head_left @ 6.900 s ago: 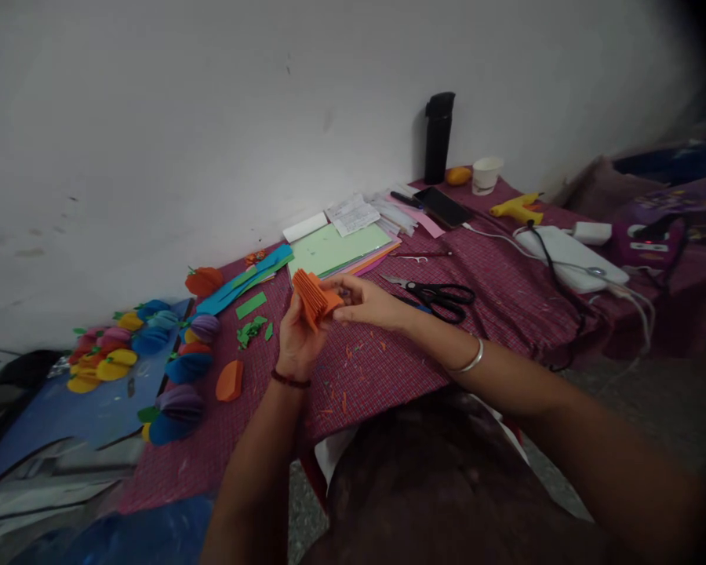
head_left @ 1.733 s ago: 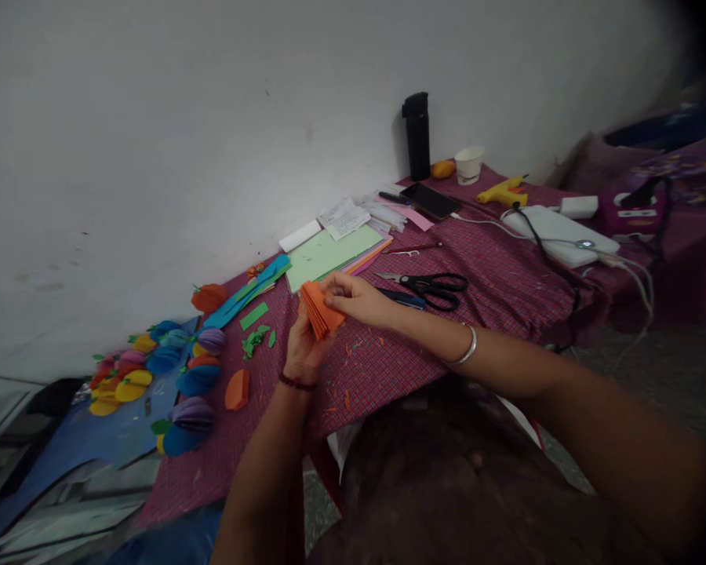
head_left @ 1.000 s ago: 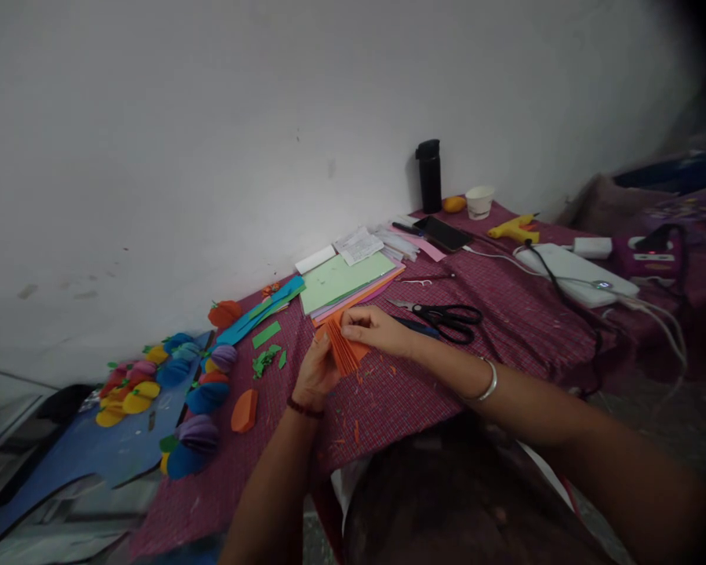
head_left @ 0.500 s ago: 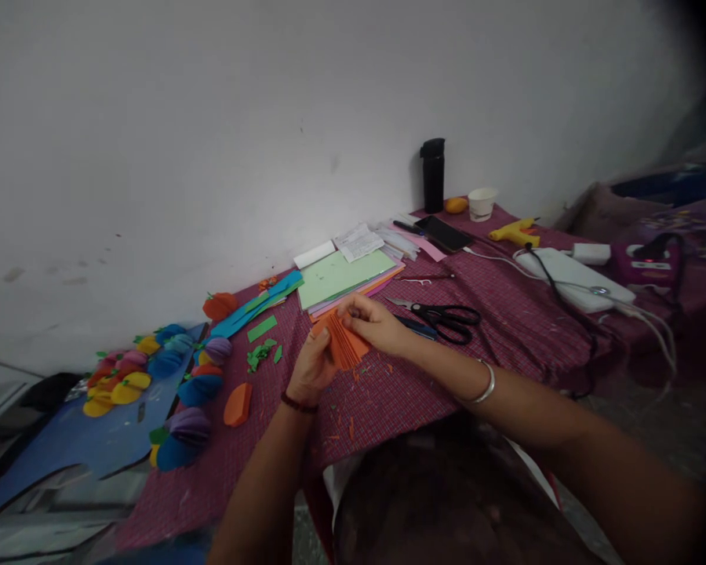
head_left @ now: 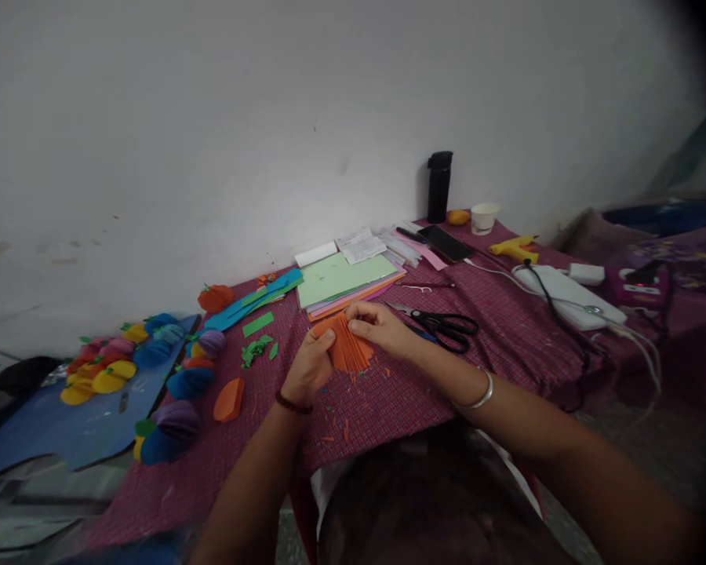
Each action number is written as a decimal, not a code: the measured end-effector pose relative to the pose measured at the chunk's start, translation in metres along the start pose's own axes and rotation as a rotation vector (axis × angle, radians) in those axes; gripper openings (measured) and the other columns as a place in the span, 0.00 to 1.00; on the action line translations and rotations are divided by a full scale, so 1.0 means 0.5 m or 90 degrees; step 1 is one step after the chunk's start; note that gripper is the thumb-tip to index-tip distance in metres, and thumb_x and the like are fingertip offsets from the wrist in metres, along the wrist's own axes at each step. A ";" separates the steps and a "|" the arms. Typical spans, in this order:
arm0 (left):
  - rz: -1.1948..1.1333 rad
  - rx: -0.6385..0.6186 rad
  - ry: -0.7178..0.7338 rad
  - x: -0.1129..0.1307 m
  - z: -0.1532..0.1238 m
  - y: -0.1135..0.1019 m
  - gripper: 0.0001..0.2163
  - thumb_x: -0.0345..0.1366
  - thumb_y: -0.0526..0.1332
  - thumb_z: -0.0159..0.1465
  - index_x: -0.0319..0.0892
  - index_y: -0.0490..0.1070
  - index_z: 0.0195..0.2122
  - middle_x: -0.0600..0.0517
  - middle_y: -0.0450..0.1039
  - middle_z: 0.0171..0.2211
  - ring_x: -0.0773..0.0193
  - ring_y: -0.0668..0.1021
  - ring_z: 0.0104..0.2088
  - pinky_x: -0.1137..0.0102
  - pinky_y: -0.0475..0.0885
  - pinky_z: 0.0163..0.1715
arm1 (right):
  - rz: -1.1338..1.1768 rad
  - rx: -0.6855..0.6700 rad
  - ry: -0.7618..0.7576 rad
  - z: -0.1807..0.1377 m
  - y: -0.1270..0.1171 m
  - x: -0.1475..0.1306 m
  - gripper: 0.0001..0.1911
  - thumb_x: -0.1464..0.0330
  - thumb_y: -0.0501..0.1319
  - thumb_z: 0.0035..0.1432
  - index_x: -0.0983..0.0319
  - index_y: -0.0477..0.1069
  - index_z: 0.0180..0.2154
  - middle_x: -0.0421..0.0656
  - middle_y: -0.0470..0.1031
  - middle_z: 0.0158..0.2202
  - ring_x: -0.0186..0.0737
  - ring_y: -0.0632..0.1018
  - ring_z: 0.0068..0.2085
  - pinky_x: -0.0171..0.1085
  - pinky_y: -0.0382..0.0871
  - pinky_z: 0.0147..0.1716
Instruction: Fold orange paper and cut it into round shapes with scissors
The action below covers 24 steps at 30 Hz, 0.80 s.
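Note:
A fanned stack of orange paper pieces [head_left: 348, 350] is held between my two hands above the table. My left hand [head_left: 313, 362] grips its left side, thumb on top. At its upper right edge, my right hand [head_left: 377, 326] pinches the paper between thumb and fingers. Left of my left wrist lies a separate folded orange paper piece [head_left: 229, 399]. Small green paper leaves [head_left: 256, 351] and a green paper strip [head_left: 257, 324] rest farther back. Black-handled scissors [head_left: 447, 324] lie just beyond my right hand.
Finished paper pumpkins [head_left: 180, 428] in several colours fill the left side and a blue board [head_left: 103, 428]. Coloured sheets [head_left: 341, 278] are stacked at the back. Rightward are a phone [head_left: 445, 243], black bottle [head_left: 439, 187], paper cup [head_left: 483, 219], yellow glue gun [head_left: 514, 249] and white power bank [head_left: 570, 297] with cables.
The orange stack is fanned slightly wider between my hands, and both hands keep hold of it. The camera view has shifted a little.

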<state>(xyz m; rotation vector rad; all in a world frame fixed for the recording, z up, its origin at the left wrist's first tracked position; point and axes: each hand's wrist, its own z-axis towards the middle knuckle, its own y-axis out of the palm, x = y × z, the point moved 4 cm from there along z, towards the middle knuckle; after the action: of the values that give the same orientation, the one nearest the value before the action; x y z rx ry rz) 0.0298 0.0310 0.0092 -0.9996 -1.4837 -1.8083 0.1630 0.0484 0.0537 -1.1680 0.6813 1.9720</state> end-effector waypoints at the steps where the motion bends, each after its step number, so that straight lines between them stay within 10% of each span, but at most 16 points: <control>1: -0.001 -0.001 -0.002 -0.001 0.000 -0.001 0.20 0.39 0.73 0.50 0.38 0.77 0.43 0.44 0.80 0.41 0.52 0.79 0.48 0.61 0.73 0.50 | 0.002 0.000 0.001 0.000 0.000 0.000 0.26 0.46 0.65 0.48 0.62 0.65 0.28 0.36 0.61 0.25 0.32 0.62 0.28 0.32 0.58 0.30; 19: -0.018 -0.010 -0.015 -0.003 0.004 0.006 0.21 0.42 0.72 0.52 0.39 0.75 0.45 0.47 0.79 0.41 0.59 0.80 0.41 0.66 0.74 0.47 | 0.002 0.064 -0.017 0.003 0.000 0.029 0.15 0.63 0.61 0.56 0.59 0.62 0.44 0.34 0.58 0.28 0.32 0.62 0.27 0.30 0.56 0.27; 24: -0.012 0.005 -0.015 -0.005 0.004 0.004 0.19 0.41 0.73 0.51 0.40 0.77 0.42 0.50 0.80 0.38 0.63 0.81 0.36 0.71 0.76 0.39 | -0.023 0.027 -0.068 0.001 -0.002 0.003 0.10 0.61 0.59 0.58 0.62 0.66 0.32 0.38 0.64 0.29 0.35 0.66 0.33 0.34 0.60 0.35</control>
<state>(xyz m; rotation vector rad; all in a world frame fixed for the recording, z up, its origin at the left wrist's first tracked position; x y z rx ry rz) 0.0332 0.0326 0.0086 -1.0086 -1.5180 -1.8079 0.1631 0.0501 0.0526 -1.0357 0.6396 1.9657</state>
